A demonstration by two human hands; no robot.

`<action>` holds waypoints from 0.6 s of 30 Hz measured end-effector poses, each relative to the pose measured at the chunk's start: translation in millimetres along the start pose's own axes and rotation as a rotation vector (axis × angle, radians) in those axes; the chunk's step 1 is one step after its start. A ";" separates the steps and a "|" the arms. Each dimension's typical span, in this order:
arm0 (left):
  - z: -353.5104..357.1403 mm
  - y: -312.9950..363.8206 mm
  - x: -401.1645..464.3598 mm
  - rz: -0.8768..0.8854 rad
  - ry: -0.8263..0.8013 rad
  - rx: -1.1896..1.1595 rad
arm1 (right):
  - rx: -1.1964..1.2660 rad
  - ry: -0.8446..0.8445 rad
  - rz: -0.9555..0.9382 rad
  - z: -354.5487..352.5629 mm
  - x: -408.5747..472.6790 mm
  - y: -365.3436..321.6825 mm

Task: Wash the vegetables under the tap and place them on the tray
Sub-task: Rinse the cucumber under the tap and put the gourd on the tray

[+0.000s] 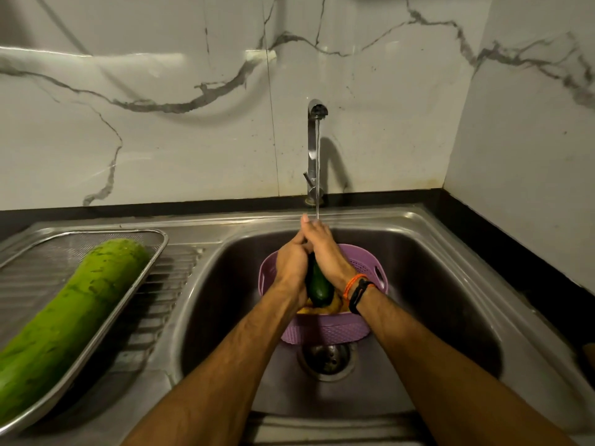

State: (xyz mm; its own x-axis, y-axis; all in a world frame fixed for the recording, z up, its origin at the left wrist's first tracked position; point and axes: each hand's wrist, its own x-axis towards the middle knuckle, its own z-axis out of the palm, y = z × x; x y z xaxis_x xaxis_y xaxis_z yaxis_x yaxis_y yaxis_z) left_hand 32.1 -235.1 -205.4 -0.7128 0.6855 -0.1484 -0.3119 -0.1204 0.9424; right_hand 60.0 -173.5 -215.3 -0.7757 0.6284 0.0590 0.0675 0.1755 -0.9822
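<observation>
A dark green cucumber [318, 286] stands almost upright between both hands, under the running tap [315, 146]. My left hand [291, 260] wraps its left side and my right hand [323, 249] covers its top, where the water stream lands. Below them a purple perforated basket [325, 329] sits in the sink basin [450, 300], with something yellow [325, 309] partly hidden inside. On the left drainboard a steel mesh tray [154, 249] holds a long light green bottle gourd [69, 317].
The sink drain [326, 358] lies just in front of the basket. A marble backsplash rises behind the tap and a wall closes the right side. A black counter edge [515, 252] runs along the sink's right rim.
</observation>
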 end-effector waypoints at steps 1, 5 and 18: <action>-0.9 -1.9 1.3 0.004 -0.019 0.036 | 0.028 0.033 0.004 -2.9 1.5 -1.9; -3.4 3.1 2.4 0.012 -0.011 0.024 | 0.001 0.011 -0.020 -2.5 -1.1 3.2; -12.5 2.8 9.1 -0.015 0.057 -0.281 | 0.331 0.225 0.026 -3.5 -1.5 3.1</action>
State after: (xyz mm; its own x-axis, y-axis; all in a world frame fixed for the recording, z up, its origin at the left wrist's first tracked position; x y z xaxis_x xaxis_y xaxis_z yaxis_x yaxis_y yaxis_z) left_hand 16.9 -238.2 -207.9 -0.7385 0.6484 -0.1852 -0.4786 -0.3106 0.8212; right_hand 63.6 -171.3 -217.8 -0.6174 0.7859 0.0353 -0.1492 -0.0729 -0.9861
